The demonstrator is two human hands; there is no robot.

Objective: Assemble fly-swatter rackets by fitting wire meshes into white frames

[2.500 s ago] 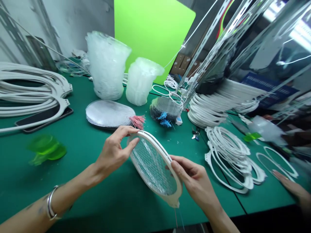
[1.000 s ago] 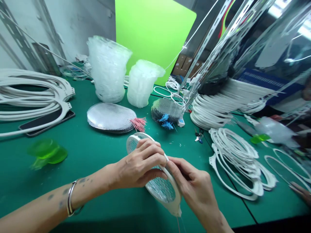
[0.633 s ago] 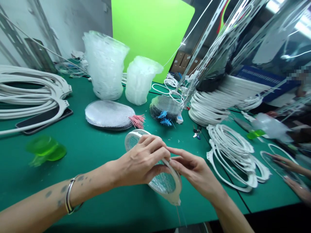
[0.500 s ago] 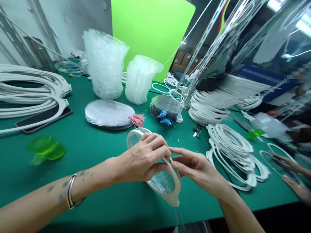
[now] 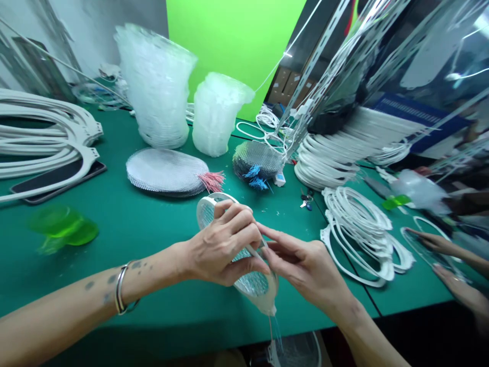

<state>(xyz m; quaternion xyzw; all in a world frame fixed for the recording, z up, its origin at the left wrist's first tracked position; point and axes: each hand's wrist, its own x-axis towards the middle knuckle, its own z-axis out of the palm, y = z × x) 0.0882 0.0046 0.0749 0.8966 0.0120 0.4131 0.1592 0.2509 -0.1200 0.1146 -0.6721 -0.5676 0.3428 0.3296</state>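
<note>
Gripping a white oval mesh frame (image 5: 267, 298) at lower center: left hand (image 5: 223, 242) fingers curled closed; right hand (image 5: 301, 270) fingers open, just beside the rim.

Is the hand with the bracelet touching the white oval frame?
Touching. The head view shows the left hand wrapped around the white plastic oval frame, gripping its rim.

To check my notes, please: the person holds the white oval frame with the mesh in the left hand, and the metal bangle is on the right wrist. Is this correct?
Not quite: the metal bangle is on the left wrist, not the right; the head view shows it. The rest stands: the left hand holds the white oval frame with the mesh.
</note>
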